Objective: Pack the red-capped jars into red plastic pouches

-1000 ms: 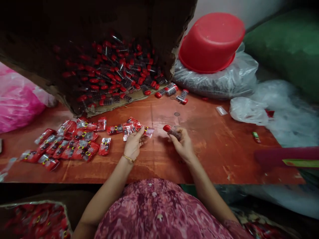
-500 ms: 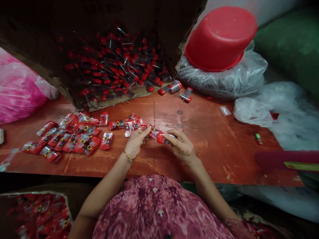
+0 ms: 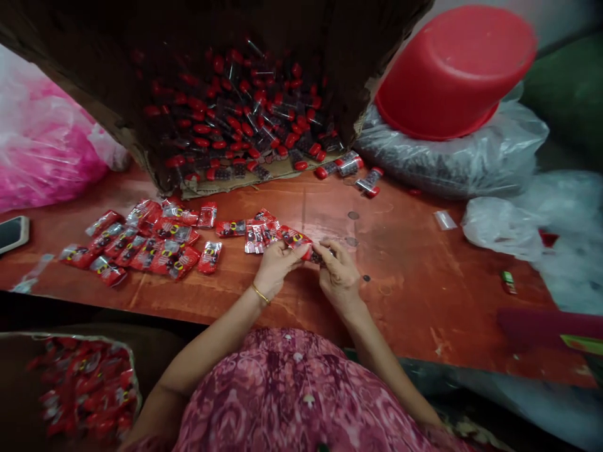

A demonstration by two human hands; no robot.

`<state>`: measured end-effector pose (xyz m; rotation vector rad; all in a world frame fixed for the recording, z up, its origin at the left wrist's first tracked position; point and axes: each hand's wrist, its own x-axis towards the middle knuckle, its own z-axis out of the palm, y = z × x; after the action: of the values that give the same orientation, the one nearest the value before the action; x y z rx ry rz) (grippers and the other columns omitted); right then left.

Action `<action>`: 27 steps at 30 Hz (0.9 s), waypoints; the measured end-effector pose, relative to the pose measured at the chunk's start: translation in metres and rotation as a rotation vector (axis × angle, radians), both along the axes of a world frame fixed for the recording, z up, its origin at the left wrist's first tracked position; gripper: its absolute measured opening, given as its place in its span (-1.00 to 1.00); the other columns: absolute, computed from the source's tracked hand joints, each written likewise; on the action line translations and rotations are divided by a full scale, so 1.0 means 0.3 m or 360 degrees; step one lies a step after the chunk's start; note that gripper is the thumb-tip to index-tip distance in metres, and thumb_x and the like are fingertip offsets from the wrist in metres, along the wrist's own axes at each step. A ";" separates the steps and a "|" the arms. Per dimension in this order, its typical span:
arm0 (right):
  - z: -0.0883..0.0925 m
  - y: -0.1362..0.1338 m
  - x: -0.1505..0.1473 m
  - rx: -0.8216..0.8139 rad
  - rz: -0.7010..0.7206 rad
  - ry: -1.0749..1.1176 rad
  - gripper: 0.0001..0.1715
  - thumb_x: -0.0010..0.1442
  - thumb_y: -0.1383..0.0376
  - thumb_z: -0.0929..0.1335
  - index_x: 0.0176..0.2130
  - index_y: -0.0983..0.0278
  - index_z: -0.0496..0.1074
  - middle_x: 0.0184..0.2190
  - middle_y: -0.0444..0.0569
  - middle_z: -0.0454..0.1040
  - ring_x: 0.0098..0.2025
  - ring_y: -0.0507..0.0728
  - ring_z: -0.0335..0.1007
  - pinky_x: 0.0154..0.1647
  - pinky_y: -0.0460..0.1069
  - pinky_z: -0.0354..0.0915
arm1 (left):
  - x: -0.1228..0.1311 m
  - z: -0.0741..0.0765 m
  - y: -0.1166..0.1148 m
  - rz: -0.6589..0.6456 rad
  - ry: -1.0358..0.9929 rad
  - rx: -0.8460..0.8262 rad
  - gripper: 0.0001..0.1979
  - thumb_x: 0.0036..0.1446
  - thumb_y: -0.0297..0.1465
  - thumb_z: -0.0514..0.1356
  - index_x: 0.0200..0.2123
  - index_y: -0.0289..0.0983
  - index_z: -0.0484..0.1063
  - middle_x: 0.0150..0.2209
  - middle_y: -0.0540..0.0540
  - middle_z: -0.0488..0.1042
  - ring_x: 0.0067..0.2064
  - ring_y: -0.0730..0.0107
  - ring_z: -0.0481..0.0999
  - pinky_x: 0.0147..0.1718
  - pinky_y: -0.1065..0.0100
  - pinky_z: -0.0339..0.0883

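My left hand [image 3: 277,267] pinches a red printed plastic packet [image 3: 293,236] over the middle of the table. Close beside it, my right hand [image 3: 340,276] has its fingers closed on a small clear bottle [image 3: 317,256] with a red cap and dark contents. The bottle's red end meets the packet's edge near my left thumb; how far it is inside is hidden by my fingers. A few more red packets [image 3: 255,237] lie just beyond my left hand. Further left is a group of filled red packets [image 3: 146,248], several overlapping.
A tipped cardboard box [image 3: 226,188] full of red-capped bottles [image 3: 245,119] stands at the back. Loose bottles [image 3: 348,164] lie by its corner. A red tub [image 3: 456,75] sits upside down on a plastic sack [image 3: 447,163]. A phone [image 3: 14,233] lies left; a bin of packets [image 3: 89,383] stands below.
The bottle and packet have come together, with less of the bottle showing. My head view has shifted a little left, so the table things appear further right and the phone shows more.
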<state>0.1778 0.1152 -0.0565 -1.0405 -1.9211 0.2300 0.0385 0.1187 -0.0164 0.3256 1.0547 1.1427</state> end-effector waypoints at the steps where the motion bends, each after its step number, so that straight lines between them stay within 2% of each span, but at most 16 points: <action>1: 0.007 -0.001 -0.003 -0.0083 0.0045 0.0029 -0.49 0.16 0.46 0.21 0.08 0.16 0.30 -0.06 0.09 0.37 0.01 0.15 0.33 0.00 0.12 0.32 | -0.004 -0.004 0.001 0.0020 -0.0029 -0.0014 -0.62 -0.41 -0.33 0.44 -0.46 -0.35 0.43 -0.51 0.01 0.52 -0.47 0.52 0.47 -0.38 0.44 0.34; 3: 0.015 -0.005 -0.006 -0.0319 0.0104 0.0153 -0.47 0.14 0.37 0.27 0.12 0.22 0.24 0.02 0.12 0.34 0.07 0.20 0.27 0.06 0.17 0.27 | -0.011 -0.011 0.004 0.0066 -0.0062 -0.0010 -0.63 -0.40 -0.34 0.44 -0.45 -0.34 0.45 -0.48 0.00 0.53 -0.44 0.50 0.49 -0.35 0.43 0.33; 5: 0.013 -0.008 -0.008 -0.0619 0.0075 0.0347 -0.49 0.14 0.26 0.29 0.10 0.26 0.24 -0.01 0.13 0.38 0.03 0.21 0.32 0.03 0.16 0.29 | -0.013 -0.016 0.007 0.0104 -0.0071 0.0015 -0.63 -0.41 -0.37 0.44 -0.44 -0.33 0.46 -0.46 0.01 0.53 -0.42 0.50 0.48 -0.32 0.43 0.32; 7: 0.005 -0.007 -0.013 -0.0901 0.0026 0.0559 -0.59 0.15 0.20 0.29 -0.01 0.27 0.32 -0.14 0.08 0.46 -0.15 0.17 0.42 -0.12 0.10 0.38 | -0.006 -0.021 0.005 0.0099 -0.0085 0.0017 -0.63 -0.43 -0.39 0.45 -0.45 -0.33 0.46 -0.45 0.00 0.53 -0.41 0.51 0.48 -0.30 0.42 0.32; 9: 0.000 -0.005 -0.021 -0.1099 -0.0019 0.0742 -0.64 0.12 0.15 0.31 -0.12 0.27 0.36 -0.29 0.01 0.49 -0.36 0.10 0.42 -0.34 0.02 0.40 | 0.010 -0.026 -0.002 0.0083 -0.0127 0.0004 -0.62 -0.46 -0.38 0.46 -0.46 -0.35 0.47 -0.45 -0.01 0.54 -0.40 0.50 0.48 -0.28 0.41 0.32; 11: 0.002 -0.005 -0.033 -0.1171 -0.0067 0.0905 -0.65 0.07 0.12 0.35 -0.17 0.26 0.38 -0.36 -0.05 0.48 -0.48 0.05 0.36 -0.48 -0.05 0.35 | 0.027 -0.029 -0.011 0.0113 -0.0171 -0.0001 -0.60 -0.49 -0.36 0.46 -0.48 -0.36 0.47 -0.45 -0.02 0.53 -0.40 0.50 0.47 -0.27 0.41 0.32; 15: 0.017 -0.011 -0.056 -0.1163 -0.0072 0.1062 -0.67 0.01 0.15 0.39 -0.22 0.25 0.41 -0.36 -0.07 0.48 -0.40 0.05 0.38 -0.39 -0.06 0.34 | 0.042 -0.039 -0.017 0.0200 -0.0192 0.0076 -0.63 -0.43 -0.32 0.45 -0.49 -0.36 0.46 -0.47 -0.01 0.52 -0.41 0.52 0.45 -0.30 0.44 0.30; 18: 0.028 -0.009 -0.076 -0.1275 -0.0018 0.1050 -0.69 0.00 0.17 0.40 -0.24 0.26 0.42 -0.42 -0.11 0.47 -0.50 0.01 0.32 -0.50 -0.09 0.29 | 0.032 -0.053 -0.008 0.0224 -0.0170 0.0103 -0.66 -0.35 -0.29 0.43 -0.50 -0.36 0.45 -0.48 0.00 0.50 -0.43 0.52 0.44 -0.34 0.44 0.28; 22: 0.046 0.011 -0.107 -0.1287 0.0006 0.1134 -0.74 -0.03 0.20 0.41 -0.30 0.27 0.43 -0.42 -0.12 0.46 -0.46 0.01 0.34 -0.45 -0.10 0.31 | 0.002 -0.068 0.014 0.0175 -0.0084 0.0193 -0.68 -0.34 -0.32 0.42 -0.50 -0.37 0.44 -0.49 0.01 0.48 -0.41 0.52 0.43 -0.33 0.45 0.28; 24: 0.056 0.018 -0.115 -0.1384 0.0050 0.1215 -0.69 -0.06 0.17 0.43 -0.29 0.26 0.42 -0.41 -0.13 0.46 -0.49 -0.01 0.35 -0.49 -0.10 0.32 | -0.013 -0.069 0.023 0.0143 -0.0060 0.0229 -0.68 -0.33 -0.34 0.42 -0.49 -0.37 0.44 -0.48 0.00 0.48 -0.41 0.51 0.43 -0.34 0.45 0.29; 27: 0.067 0.017 -0.114 -0.1618 0.0151 0.1305 -0.61 -0.09 0.10 0.44 -0.28 0.27 0.39 -0.45 -0.16 0.47 -0.59 -0.03 0.35 -0.56 -0.11 0.31 | -0.020 -0.064 0.026 0.0244 -0.0068 0.0263 -0.66 -0.33 -0.33 0.42 -0.46 -0.37 0.43 -0.47 0.00 0.48 -0.42 0.53 0.43 -0.38 0.47 0.30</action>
<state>0.1437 0.1204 -0.0365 -1.1839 -1.0331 1.5374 0.0325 0.1264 -0.0357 0.3534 0.9623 1.3733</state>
